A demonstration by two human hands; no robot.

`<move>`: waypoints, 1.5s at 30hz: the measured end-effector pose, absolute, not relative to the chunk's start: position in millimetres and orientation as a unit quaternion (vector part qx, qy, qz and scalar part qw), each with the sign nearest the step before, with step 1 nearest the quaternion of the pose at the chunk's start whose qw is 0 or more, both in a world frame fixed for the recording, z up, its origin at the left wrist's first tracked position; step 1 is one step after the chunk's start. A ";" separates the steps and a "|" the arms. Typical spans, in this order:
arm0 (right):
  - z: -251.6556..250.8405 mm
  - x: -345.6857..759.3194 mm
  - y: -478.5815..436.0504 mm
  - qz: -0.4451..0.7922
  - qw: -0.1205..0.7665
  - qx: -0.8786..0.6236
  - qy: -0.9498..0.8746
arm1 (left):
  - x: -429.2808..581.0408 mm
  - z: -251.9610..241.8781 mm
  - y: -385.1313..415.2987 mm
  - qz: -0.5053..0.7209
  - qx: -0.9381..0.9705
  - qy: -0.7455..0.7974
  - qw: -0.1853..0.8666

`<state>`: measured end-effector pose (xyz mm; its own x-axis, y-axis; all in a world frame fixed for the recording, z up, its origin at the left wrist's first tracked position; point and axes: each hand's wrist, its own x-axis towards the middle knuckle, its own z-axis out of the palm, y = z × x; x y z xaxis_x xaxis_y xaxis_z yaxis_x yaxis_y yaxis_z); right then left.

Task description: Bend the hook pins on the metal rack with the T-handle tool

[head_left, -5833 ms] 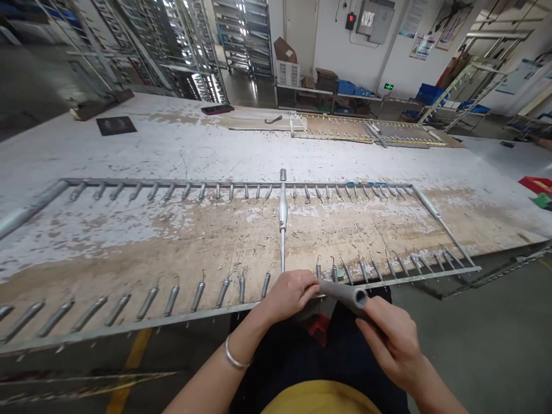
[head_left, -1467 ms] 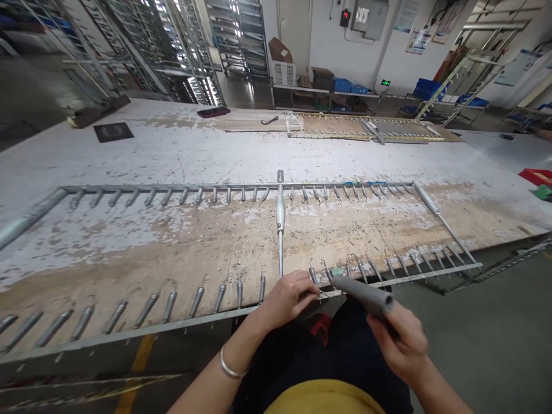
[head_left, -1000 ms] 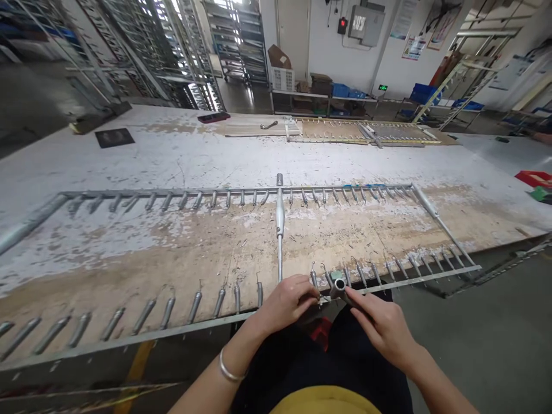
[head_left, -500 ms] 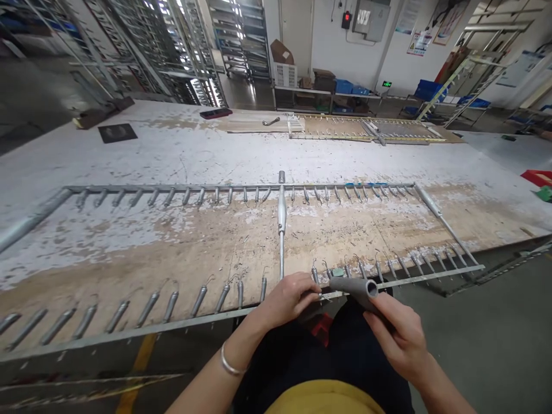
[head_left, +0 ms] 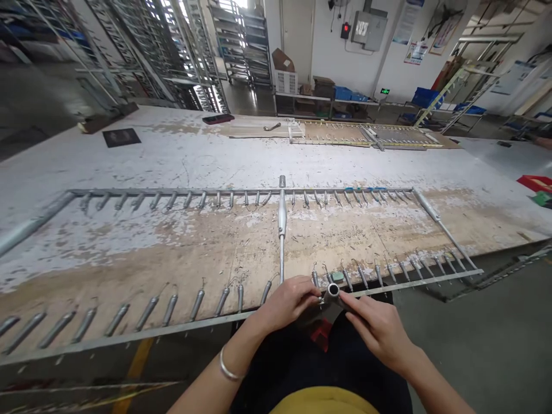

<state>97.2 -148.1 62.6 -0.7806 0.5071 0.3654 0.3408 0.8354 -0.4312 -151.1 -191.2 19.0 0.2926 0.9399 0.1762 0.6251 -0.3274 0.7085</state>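
A long grey metal rack frame [head_left: 241,191] lies flat on the worn worktable [head_left: 181,155], with rows of hooked pegs along its far and near bars and a centre rod [head_left: 282,221]. My left hand [head_left: 290,302] is closed, pinching the near bar [head_left: 129,336] beside a hooked peg. My right hand [head_left: 377,330] grips a short grey metal tube [head_left: 332,290], its open end facing up, right against the near bar and touching my left fingers. A silver bracelet [head_left: 227,368] is on my left wrist.
A second rack frame [head_left: 366,135] lies at the table's far side, with a wrench [head_left: 271,126] and a dark phone [head_left: 218,119]. Tall metal shelving carts [head_left: 172,52] stand behind. A red bin [head_left: 535,183] sits at the right. A red object [head_left: 319,337] lies below the table edge.
My right hand swung the tube from lying out to the right to standing on end against the near bar, as it did a second ago. My left hand kept its pinch on the bar.
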 end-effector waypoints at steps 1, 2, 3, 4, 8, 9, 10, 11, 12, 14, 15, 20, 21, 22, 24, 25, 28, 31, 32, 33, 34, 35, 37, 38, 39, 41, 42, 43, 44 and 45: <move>62.9 97.3 -148.4 0.181 0.265 -0.226 -0.920 | -151.2 18.6 -191.0 0.298 0.759 0.514 0.266; 63.5 97.4 -148.8 0.190 0.295 -0.222 -0.910 | -151.3 18.1 -190.9 0.299 0.760 0.513 0.265; 64.0 97.3 -149.3 0.197 0.318 -0.218 -0.902 | -151.4 17.6 -190.8 0.300 0.761 0.511 0.265; 64.4 97.1 -149.6 0.198 0.323 -0.215 -0.900 | -151.5 17.1 -190.7 0.301 0.761 0.510 0.266; 63.8 94.9 -150.0 0.154 0.231 -0.227 -0.933 | -151.9 16.5 -190.3 0.301 0.759 0.507 0.275; 64.2 94.7 -150.2 0.152 0.226 -0.228 -0.935 | -152.0 16.5 -190.2 0.299 0.760 0.506 0.277; 65.0 94.6 -150.7 0.158 0.243 -0.224 -0.930 | -152.0 16.6 -190.1 0.298 0.760 0.506 0.277; 66.2 94.8 -151.4 0.171 0.272 -0.219 -0.921 | -152.1 16.5 -190.1 0.297 0.761 0.507 0.276; 67.4 94.9 -152.2 0.183 0.306 -0.215 -0.909 | -152.1 16.4 -190.1 0.297 0.760 0.508 0.274; 68.8 94.9 -153.6 0.194 0.332 -0.213 -0.898 | -152.1 16.3 -190.3 0.297 0.758 0.513 0.270; 68.5 94.7 -154.1 0.186 0.317 -0.218 -0.904 | -152.1 16.2 -190.4 0.297 0.757 0.515 0.270; 65.7 94.1 -155.8 0.141 0.248 -0.225 -0.932 | -151.8 16.0 -190.8 0.293 0.761 0.511 0.273; 66.5 94.5 -156.4 0.153 0.277 -0.217 -0.923 | -151.7 15.8 -190.7 0.293 0.761 0.512 0.269; 67.6 94.9 -157.1 0.166 0.308 -0.210 -0.913 | -151.5 15.6 -190.6 0.292 0.761 0.514 0.265; 69.2 95.2 -158.2 0.177 0.326 -0.207 -0.905 | -151.1 15.7 -190.4 0.292 0.761 0.519 0.258; 69.3 95.0 -158.4 0.169 0.306 -0.212 -0.912 | -150.9 16.0 -190.3 0.292 0.762 0.519 0.257; 68.3 93.8 -158.8 0.137 0.221 -0.222 -0.940 | -150.5 17.2 -190.1 0.285 0.765 0.515 0.262; 69.1 93.4 -160.4 0.162 0.276 -0.204 -0.925 | -149.6 16.7 -189.8 0.275 0.767 0.524 0.250; 69.2 93.3 -161.1 0.175 0.313 -0.201 -0.912 | -149.3 16.2 -189.8 0.272 0.767 0.529 0.241; 68.7 93.2 -161.7 0.186 0.336 -0.198 -0.902 | -148.9 15.6 -189.7 0.270 0.767 0.534 0.232; 67.5 93.0 -162.1 0.188 0.342 -0.202 -0.898 | -148.7 15.3 -189.6 0.266 0.767 0.539 0.225; 65.7 92.7 -162.3 0.180 0.329 -0.210 -0.903 | -148.5 15.1 -189.5 0.261 0.767 0.543 0.218; 62.0 92.4 -162.4 0.156 0.276 -0.228 -0.921 | -148.4 15.4 -189.4 0.248 0.769 0.551 0.210; 61.2 92.7 -162.4 0.151 0.258 -0.232 -0.926 | -148.4 15.6 -189.4 0.241 0.770 0.553 0.207; 61.6 93.3 -162.5 0.156 0.257 -0.232 -0.925 | -148.4 15.8 -189.4 0.234 0.772 0.555 0.202; 65.7 95.4 -163.2 0.185 0.300 -0.224 -0.909 | -148.3 15.5 -189.4 0.227 0.776 0.557 0.191; 68.3 96.5 -163.6 0.199 0.331 -0.219 -0.896 | -148.1 15.1 -189.3 0.225 0.777 0.558 0.185; 70.2 97.4 -163.8 0.208 0.356 -0.214 -0.886 | -148.0 14.6 -189.3 0.224 0.778 0.559 0.179; 70.7 97.9 -163.8 0.211 0.369 -0.210 -0.880 | -147.8 14.1 -189.4 0.222 0.778 0.561 0.175; 69.5 98.0 -163.6 0.208 0.367 -0.208 -0.883 | -147.7 13.8 -189.4 0.220 0.779 0.561 0.173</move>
